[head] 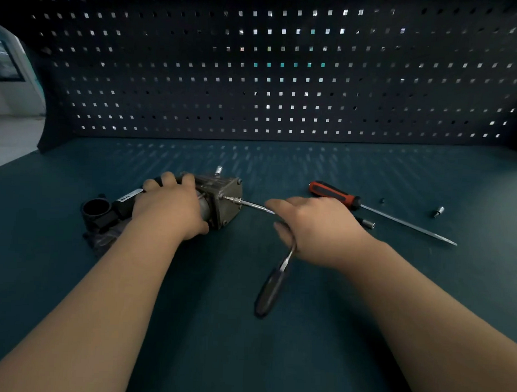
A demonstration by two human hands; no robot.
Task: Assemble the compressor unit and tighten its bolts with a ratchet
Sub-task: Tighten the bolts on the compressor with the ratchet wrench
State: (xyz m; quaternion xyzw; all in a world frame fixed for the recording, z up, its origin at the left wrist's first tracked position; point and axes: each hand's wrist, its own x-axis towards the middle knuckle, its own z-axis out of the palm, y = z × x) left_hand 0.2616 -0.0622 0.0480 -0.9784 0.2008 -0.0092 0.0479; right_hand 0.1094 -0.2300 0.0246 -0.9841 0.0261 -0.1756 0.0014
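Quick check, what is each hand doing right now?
Left hand: grips the grey metal compressor unit.
Right hand: grips the black-handled steel ratchet.

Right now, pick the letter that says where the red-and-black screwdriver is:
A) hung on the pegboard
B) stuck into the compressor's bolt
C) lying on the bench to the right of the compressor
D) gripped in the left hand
C: the screwdriver lies flat on the bench, while the right hand grips the ratchet and the left hand holds the compressor unit.
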